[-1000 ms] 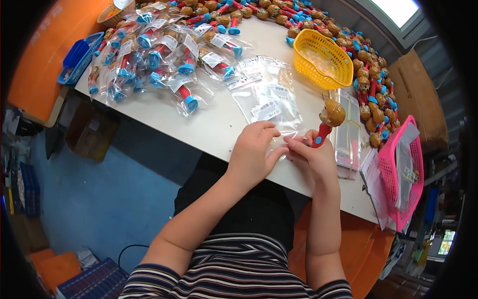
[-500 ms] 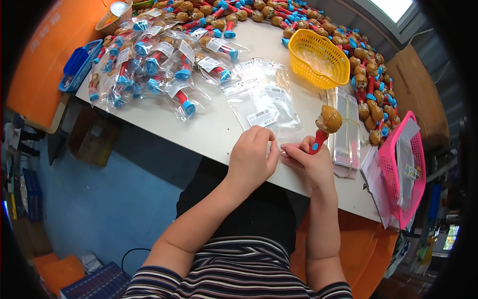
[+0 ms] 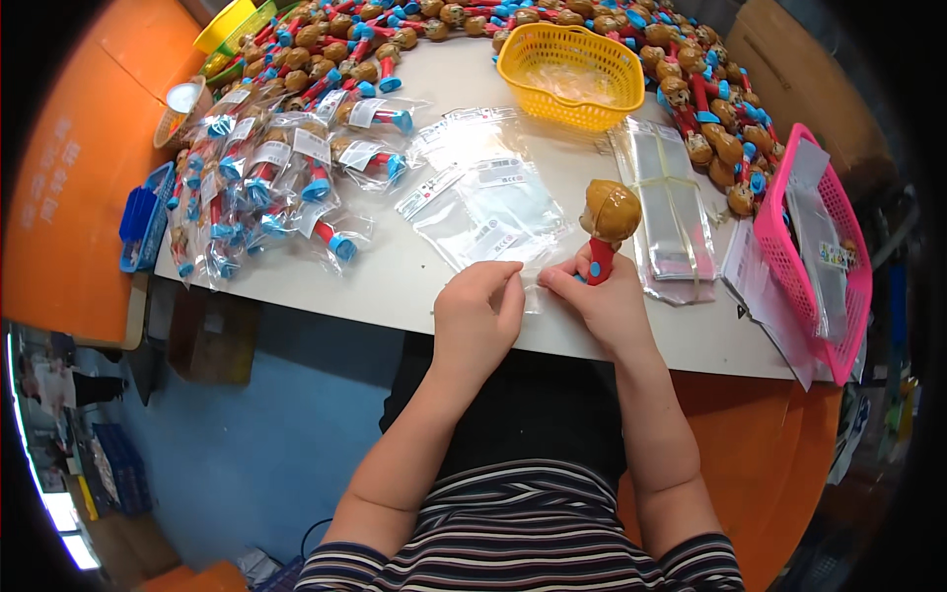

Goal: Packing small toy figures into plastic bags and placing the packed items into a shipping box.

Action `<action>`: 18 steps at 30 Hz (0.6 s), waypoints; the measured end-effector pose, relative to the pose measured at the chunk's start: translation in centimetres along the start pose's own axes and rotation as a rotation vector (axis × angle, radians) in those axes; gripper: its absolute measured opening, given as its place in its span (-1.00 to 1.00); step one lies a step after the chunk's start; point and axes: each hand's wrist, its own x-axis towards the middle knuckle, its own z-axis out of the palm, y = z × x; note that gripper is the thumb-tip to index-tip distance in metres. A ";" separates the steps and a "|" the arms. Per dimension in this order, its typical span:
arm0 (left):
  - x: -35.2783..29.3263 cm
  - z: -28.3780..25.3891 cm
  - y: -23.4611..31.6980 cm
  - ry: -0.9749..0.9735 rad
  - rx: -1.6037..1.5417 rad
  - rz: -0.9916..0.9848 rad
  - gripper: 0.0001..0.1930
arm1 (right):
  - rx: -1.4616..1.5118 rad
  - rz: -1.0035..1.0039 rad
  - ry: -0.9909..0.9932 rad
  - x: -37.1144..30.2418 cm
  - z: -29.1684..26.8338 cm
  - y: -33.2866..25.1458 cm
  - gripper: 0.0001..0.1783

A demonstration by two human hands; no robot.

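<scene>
Upright in my right hand [image 3: 614, 304] is a toy figure [image 3: 612, 210] with a large brown head and a red body with a blue dot. The right fingers are closed around its lower part. My left hand [image 3: 475, 318] is a short way to the left, thumb and forefinger pinched together; whatever they hold is too small or clear to make out. A bit of clear plastic [image 3: 533, 293] shows between the two hands at the table's front edge. Just beyond lie flat clear bags with white labels [image 3: 503, 202].
Bagged toys [image 3: 286, 183] are heaped at left beside a blue basket [image 3: 148, 222]. Loose toys [image 3: 335, 59] line the far edge. A yellow basket [image 3: 572, 111] stands beyond the bags. To the right are banded clear sleeves [image 3: 666, 212] and a pink basket [image 3: 789, 252] on papers.
The whole view has shifted, so the table appears turned. The toy figure stays in my right hand, its head now turned further away. Both hands remain close together at the front edge.
</scene>
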 end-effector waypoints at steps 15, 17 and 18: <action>0.1 1.5 -0.4 0.181 0.375 0.202 -0.83 | -0.073 -0.114 0.087 0.3 1.6 0.9 -0.79; 0.3 1.1 -0.3 0.146 0.491 0.181 -0.84 | -0.141 -0.105 0.099 0.3 1.7 0.5 -0.76; 0.3 1.0 -0.4 0.153 0.491 0.184 -0.84 | -0.148 -0.092 0.104 0.1 1.6 0.4 -0.76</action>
